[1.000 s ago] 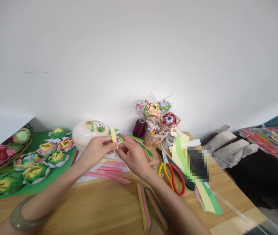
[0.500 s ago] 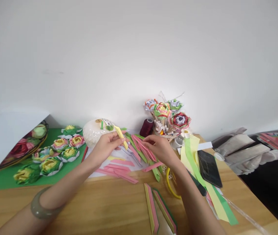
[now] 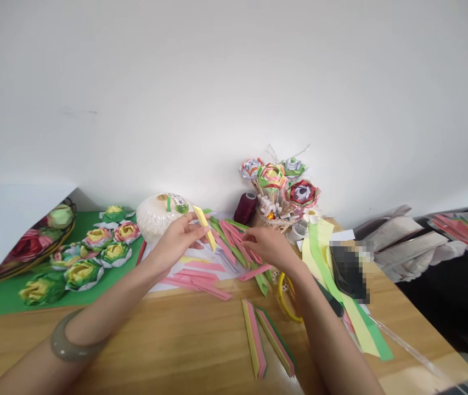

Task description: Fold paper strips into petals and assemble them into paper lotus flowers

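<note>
Between the thumb and fingers of my left hand (image 3: 180,241) is a folded yellow paper strip (image 3: 206,229), held upright and tilted. My right hand (image 3: 269,244) is over a loose pile of folded pink strips (image 3: 227,249) and green strips (image 3: 262,283). Its fingers are bent and close together at the pile; anything between their tips is hidden. More pink strips (image 3: 198,282) lie on white paper below my left hand. Closer to me, two layered bundles of yellow, pink and green strips (image 3: 254,340) rest on the wooden table (image 3: 155,340).
Folded paper flowers (image 3: 83,273) sit on green paper at the left. Behind the pile stand a white textured round object (image 3: 155,216), a dark red thread spool (image 3: 245,207) and a basket of paper flowers (image 3: 272,178). Rightward are a yellow ring (image 3: 283,304), paper strips (image 3: 363,329) and a blurred-out phone (image 3: 347,271).
The view has shifted slightly, so the things on the table appear a little higher. My left hand still holds the yellow strip; my right hand stays at the pile.
</note>
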